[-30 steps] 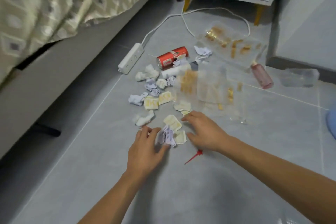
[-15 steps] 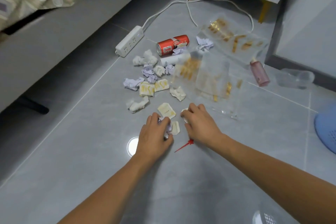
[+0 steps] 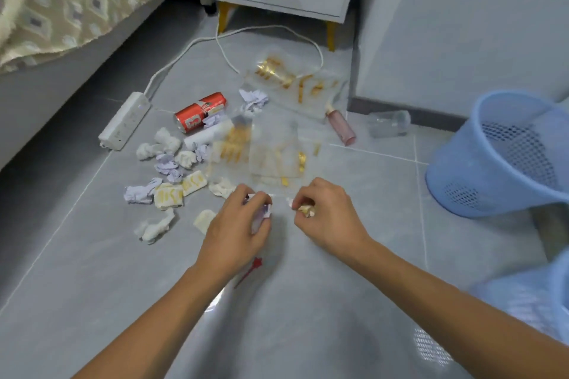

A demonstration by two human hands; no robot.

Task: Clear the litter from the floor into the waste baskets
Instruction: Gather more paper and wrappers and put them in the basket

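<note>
Left fingers (image 3: 261,203) are curled round a crumpled purple-white paper wad (image 3: 261,215); right fingers (image 3: 303,198) pinch a small cream and yellow scrap (image 3: 307,210). Just past both sets of fingertips lies a clear wrapper with gold print (image 3: 264,157), flat on the tiles. More paper balls (image 3: 167,163) sit scattered left of the left fingers, red can (image 3: 200,112) on its side further out. Blue mesh basket (image 3: 505,154) tilts well right of the right fingers.

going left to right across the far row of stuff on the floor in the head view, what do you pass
white power strip → red soda can → crumpled purple-white paper → pink bottle → clear plastic cup → blue mesh waste basket
</note>
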